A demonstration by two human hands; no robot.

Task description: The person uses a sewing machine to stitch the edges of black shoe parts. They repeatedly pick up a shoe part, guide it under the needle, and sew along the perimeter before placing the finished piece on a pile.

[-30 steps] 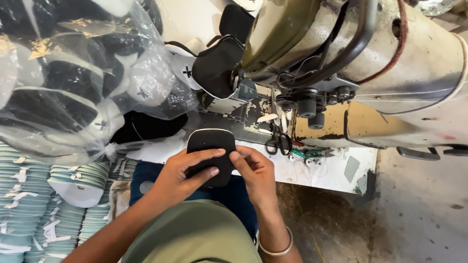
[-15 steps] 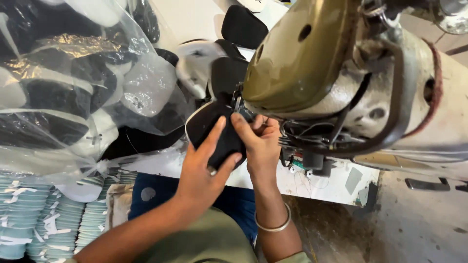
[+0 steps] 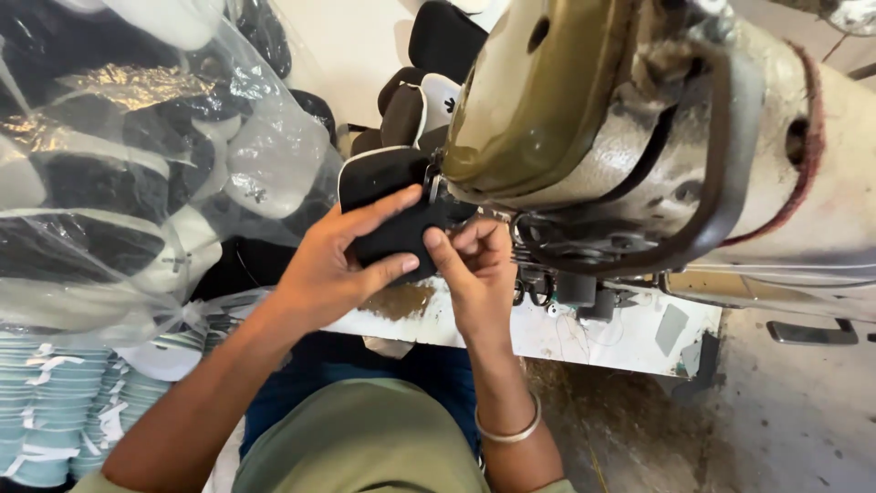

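A black fabric shoe-upper piece with a white edge is held up against the head of an olive-green industrial sewing machine. My left hand grips the piece from the left, fingers spread over its face. My right hand pinches its lower right edge beside the machine's needle area, which the machine head hides. A metal bangle sits on my right wrist.
A clear plastic bag of black and white pieces fills the left. Stacks of pale teal and white pieces lie at lower left. More black and white uppers pile behind the machine. The white worktable edge runs below it.
Both hands have lifted the black piece from low over the table edge up to the sewing machine head. The camera has moved closer to the machine.
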